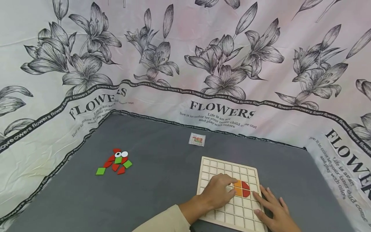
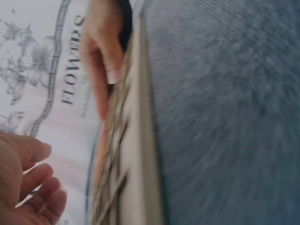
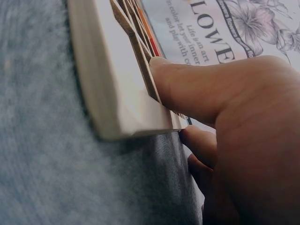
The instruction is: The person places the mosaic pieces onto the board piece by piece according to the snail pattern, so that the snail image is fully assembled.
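Cloth (image 1: pixel 165 106): white and pinkish with black line lilies and the word FLOWERS, across the top of the frame and down both sides.
Table (image 1: pixel 159 180): dark grey, filling the lower middle.
Board (image 1: pixel 227 168): pale wood cut into square cells, flat at lower right of centre.
Left hand (image 1: pixel 217 191): beyond a beige sleeve (image 1: pixel 166 220), over the board's middle; fingers loosely bent, thumb and forefinger a gap apart, nothing seen held (the left wrist picture shows the fingers raised off the wood).
Right hand (image 1: pixel 273 209): at lower right, grip wide, fingers mostly straight; thumb and forefinger rest on the board, the others lie along its right edge.
Loose pieces (image 1: pixel 118 160): a small heap at left of centre, red and green, with two white discs (image 1: pixel 124 154), one bearing a black dot.
Card (image 1: pixel 197 139): near the table's back edge, around the centre; its coloured figure is too small to name.
Orange squares (image 1: pixel 238 192): in board cells, just beside the left fingertips.
Red quarter-rounds (image 1: pixel 246 193): two, right of the orange, together forming a half disc.
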Demonstrator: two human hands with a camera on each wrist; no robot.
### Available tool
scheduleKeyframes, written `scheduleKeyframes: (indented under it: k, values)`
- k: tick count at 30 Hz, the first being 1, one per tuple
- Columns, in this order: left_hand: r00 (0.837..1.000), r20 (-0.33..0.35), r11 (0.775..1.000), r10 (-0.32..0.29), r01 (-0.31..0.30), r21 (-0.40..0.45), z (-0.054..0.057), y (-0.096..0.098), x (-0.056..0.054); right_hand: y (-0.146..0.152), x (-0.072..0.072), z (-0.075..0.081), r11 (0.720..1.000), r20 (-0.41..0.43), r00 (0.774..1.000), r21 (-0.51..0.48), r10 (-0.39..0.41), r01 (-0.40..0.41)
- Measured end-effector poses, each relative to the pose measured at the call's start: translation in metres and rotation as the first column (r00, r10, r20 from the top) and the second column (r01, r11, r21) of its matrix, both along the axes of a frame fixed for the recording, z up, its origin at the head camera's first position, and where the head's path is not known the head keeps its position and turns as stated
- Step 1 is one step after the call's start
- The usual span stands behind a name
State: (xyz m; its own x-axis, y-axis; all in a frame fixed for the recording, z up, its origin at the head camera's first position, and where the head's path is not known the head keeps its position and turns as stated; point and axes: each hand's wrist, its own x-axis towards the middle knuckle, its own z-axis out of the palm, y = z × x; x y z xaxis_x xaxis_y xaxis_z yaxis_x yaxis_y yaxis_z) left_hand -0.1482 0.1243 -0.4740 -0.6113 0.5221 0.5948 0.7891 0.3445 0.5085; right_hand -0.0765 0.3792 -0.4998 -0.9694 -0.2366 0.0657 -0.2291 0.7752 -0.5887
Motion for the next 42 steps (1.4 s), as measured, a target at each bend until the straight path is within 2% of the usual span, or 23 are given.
scheduleKeyframes:
  k: [5,10,12,16,23,29,37,42]
  values:
    - [0.998,0.056,0.997,-0.022,0.018,0.072,0.017,-0.022,0.002,0.0,0.0,0.002,1.0,0.059,0.998,-0.011,-0.007,0.008]
    - [1.0,-0.016,0.982,-0.011,0.014,0.187,0.029,-0.051,-0.001,0.001,-0.002,0.003,0.999,0.129,0.992,-0.035,-0.006,0.01]
    - [0.999,-0.047,0.977,0.006,0.005,0.215,0.032,-0.062,-0.003,0.002,-0.001,0.002,0.999,0.125,0.992,-0.033,-0.001,0.005]
    - [0.998,-0.034,0.973,0.048,-0.039,0.226,0.037,-0.083,-0.004,0.003,0.0,-0.002,1.0,0.073,0.997,-0.029,0.013,-0.011]
    - [0.99,-0.045,0.957,0.134,-0.117,0.267,0.035,-0.125,-0.005,0.001,-0.002,-0.004,0.998,0.045,0.998,-0.043,0.038,-0.036]
    - [0.964,-0.087,0.931,0.252,-0.217,0.294,0.028,-0.166,-0.009,0.002,-0.005,-0.005,0.998,0.055,0.998,-0.044,0.042,-0.039]
    - [0.938,-0.075,0.91,0.338,-0.305,0.281,0.025,-0.204,-0.009,0.007,-0.006,-0.006,0.999,0.197,0.98,-0.043,0.005,0.004]
    - [0.913,-0.08,0.886,0.399,-0.362,0.289,0.023,-0.228,-0.008,0.006,-0.008,-0.006,0.999,0.224,0.975,-0.03,-0.012,0.02]
